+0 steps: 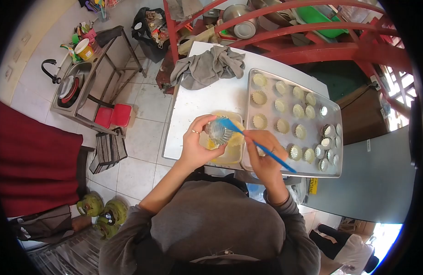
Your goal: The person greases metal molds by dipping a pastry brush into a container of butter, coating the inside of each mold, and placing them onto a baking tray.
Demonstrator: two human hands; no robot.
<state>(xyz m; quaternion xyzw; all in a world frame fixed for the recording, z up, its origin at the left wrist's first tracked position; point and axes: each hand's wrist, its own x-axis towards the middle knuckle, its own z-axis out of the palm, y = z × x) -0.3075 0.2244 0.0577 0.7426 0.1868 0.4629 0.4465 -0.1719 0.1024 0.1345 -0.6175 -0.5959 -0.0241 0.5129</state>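
My left hand (196, 143) holds a small fluted metal mould (217, 131), its fingers around the rim. In my right hand (266, 153) is a blue brush (276, 160), and its head touches the mould's upper edge. Below the mould stands a rectangular container (229, 157) with something yellowish in it, partly hidden by my hands. To the right, a large metal tray (269, 111) bears several fluted moulds; some at its right side are stacked or crowded together.
A grey cloth (208, 67) lies on the white table (186, 108). Red railings (312, 51) stand behind the tray. At the left are a sink (83, 73) and green gas cylinders (114, 211). A person (351, 250) is at the lower right.
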